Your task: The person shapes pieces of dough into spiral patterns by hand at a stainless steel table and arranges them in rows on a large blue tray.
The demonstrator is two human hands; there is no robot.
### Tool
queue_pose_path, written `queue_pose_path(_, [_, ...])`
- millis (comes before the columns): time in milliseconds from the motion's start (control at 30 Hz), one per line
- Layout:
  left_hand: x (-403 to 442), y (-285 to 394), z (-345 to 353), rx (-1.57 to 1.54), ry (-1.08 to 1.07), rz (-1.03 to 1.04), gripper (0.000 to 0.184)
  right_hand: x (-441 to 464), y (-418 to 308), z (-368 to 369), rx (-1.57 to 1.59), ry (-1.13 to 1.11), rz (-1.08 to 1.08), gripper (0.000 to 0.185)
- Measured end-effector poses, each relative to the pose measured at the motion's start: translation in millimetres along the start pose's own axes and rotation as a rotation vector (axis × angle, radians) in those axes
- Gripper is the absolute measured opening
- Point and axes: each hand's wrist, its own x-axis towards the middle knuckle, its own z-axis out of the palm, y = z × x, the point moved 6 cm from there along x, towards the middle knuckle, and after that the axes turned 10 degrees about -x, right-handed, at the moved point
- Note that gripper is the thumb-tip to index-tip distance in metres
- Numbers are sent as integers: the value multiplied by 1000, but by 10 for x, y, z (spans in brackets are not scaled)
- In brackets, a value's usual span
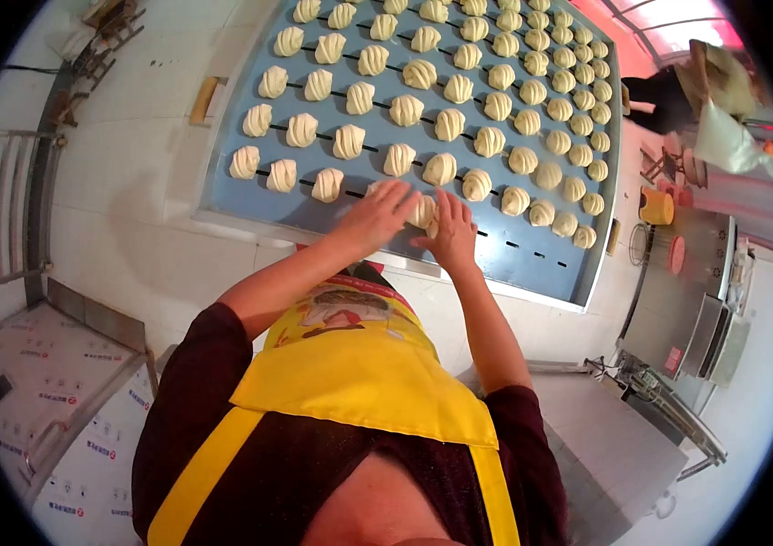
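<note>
A pale twisted dough bun [422, 212] lies between my two hands at the near edge of a large blue slotted tray [532, 264]. My left hand [376, 218] has its fingers curved against the bun's left side and partly covers another piece of dough. On the other side, my right hand [450, 235] curls its fingers and thumb around the bun. Rows of similar twisted buns [348, 141] cover the tray, each apart from its neighbours. The undersides of my fingers are hidden.
A person [669, 96] stands beyond the tray's right side near a white bag [732, 141]. Steel equipment [678, 291] and a yellow container [656, 207] are at the right. A metal railing [9, 209] stands at the left. Bare slots show along the tray's near right edge.
</note>
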Motion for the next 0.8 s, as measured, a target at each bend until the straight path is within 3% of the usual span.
queue_pose_path(133, [257, 79, 565, -4, -67, -12, 60, -160, 416, 457, 248, -10, -99, 87])
queue_pose_path(167, [265, 2, 719, -119, -167, -119, 57, -192, 528, 462, 248, -49, -61, 84])
queue_pose_path(267, [276, -6, 789, -88, -239, -170, 57, -340, 876, 247, 346, 92, 73, 85])
queue_pose_path(300, [288, -19, 816, -101, -273, -199, 65, -366, 926, 345, 257, 20, 126, 89])
queue_pose_path(400, [267, -19, 730, -274, -217, -192, 74, -353, 1012, 364, 287, -2, -1, 88])
queue_pose_path(433, [270, -63, 711, -349, -270, -262, 75, -332, 1082, 372, 320, -32, 81, 82])
queue_pose_path(533, [256, -200, 740, -419, -213, -219, 69, -277, 1053, 302, 411, -44, 144, 74])
queue_pose_path(800, [224, -55, 777, -308, -72, -188, 64, -292, 945, 417, 359, 80, 116, 69])
